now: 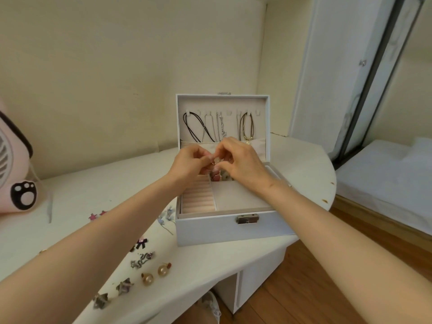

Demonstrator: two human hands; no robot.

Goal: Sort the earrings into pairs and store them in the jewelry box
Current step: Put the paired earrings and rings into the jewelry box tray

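pinching a small earring point(213, 162) between left hand point(189, 163) and right hand point(242, 165), both curled onto it — above open jewelry box point(210, 228).

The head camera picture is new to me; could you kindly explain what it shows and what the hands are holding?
There is no machine: a person wears one wide-angle camera on the head, looking forward and down, so both arms reach in from below. The left hand and right hand meet over an open jewelry box and pinch a small earring between them; its detail is too small to tell. Necklaces hang inside the raised lid. The box stands on a white table, where more earrings lie to its left, among them two pearl earrings and two star earrings.
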